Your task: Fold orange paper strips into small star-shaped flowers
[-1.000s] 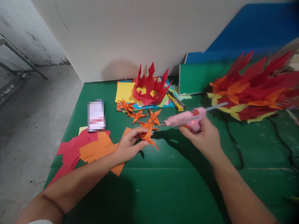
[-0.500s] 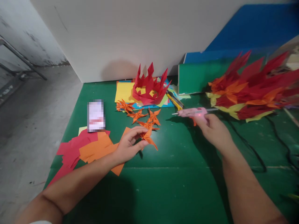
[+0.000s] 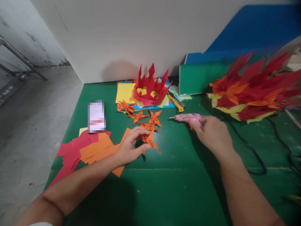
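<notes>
My left hand pinches a small folded orange paper flower just above the green table. My right hand grips the handle of a pink glue gun, which lies low over the table with its nozzle pointing left. Three more orange paper flowers lie just beyond my left hand.
Flat red and orange paper sheets sit at the left, beside a blurred card. A red paper crown rests on coloured sheets at the back, next to a yellow utility knife. A big red-orange paper bouquet fills the right; black cords trail there.
My right hand has carried the glue gun away from the flower, to the right and down to the table. My left hand keeps hold of the orange flower, barely shifting.
</notes>
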Motion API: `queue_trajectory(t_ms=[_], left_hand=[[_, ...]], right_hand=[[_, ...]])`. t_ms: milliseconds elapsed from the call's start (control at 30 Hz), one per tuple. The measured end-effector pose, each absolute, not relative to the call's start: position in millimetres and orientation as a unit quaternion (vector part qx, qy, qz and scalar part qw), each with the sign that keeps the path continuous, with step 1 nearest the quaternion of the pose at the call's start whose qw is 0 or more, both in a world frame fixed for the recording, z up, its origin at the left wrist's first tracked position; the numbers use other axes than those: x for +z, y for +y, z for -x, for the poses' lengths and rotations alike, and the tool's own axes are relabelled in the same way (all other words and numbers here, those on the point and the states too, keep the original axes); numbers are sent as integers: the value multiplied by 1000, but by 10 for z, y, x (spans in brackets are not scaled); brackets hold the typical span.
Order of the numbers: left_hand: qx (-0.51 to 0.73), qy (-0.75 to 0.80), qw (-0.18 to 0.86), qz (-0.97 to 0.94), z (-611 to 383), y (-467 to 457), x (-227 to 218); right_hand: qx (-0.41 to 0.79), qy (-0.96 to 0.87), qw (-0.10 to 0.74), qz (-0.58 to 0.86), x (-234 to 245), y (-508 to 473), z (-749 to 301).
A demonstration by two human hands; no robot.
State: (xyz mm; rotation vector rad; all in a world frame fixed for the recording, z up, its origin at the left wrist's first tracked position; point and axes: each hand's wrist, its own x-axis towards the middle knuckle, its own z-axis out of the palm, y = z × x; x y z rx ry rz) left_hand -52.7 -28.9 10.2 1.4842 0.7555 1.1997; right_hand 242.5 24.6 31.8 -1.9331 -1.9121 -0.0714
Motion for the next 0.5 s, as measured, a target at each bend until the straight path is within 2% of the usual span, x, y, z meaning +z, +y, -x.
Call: queue_trajectory(t_ms=[67, 100, 200, 300, 367, 500], left_hand=[[502, 321, 498, -630, 525, -287, 97], [501, 326, 485, -638, 524, -285, 94], [494, 351, 438, -664, 522, -277, 88], [490, 364, 407, -680, 520, -272, 96], [488, 355, 400, -690, 519, -273, 108], [479, 343, 386, -710, 520, -282, 122]], right_hand=[[-72, -675, 227, 698, 381, 203, -2322], [-52, -689, 254, 677, 413, 166, -2243], [124, -755, 342, 546, 467, -5, -1930], [268, -795, 338, 426, 447, -201, -1620], [284, -801, 337, 405, 422, -292, -1486], [245, -798, 370, 408, 406, -339, -1406]])
